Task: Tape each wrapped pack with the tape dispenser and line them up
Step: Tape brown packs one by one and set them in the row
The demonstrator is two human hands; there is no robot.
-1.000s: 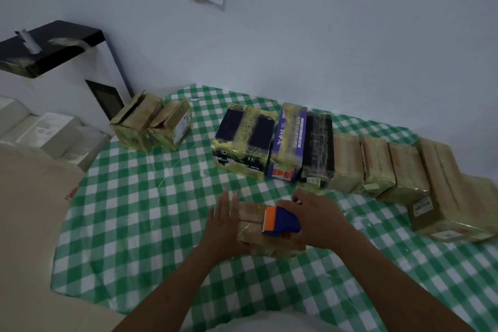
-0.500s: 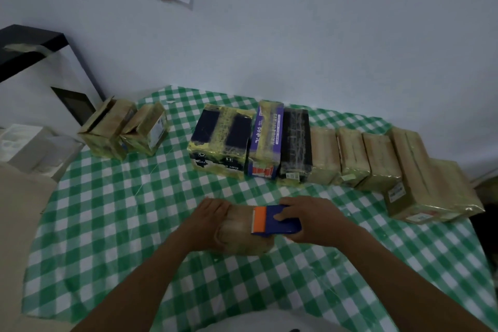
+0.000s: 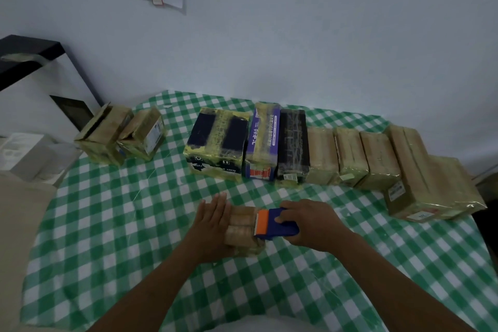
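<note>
Pack (image 3: 244,226) under flat left hand (image 3: 213,219), right hand (image 3: 310,224) gripping tape dispenser (image 3: 275,222)

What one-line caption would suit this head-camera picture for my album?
The left hand presses a pack while the right hand holds the tape dispenser against it, other packs lined behind.

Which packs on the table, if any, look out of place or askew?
Two brown boxes at the far left sit apart from the main row, angled to it; the leftmost's flap stands open.
</note>
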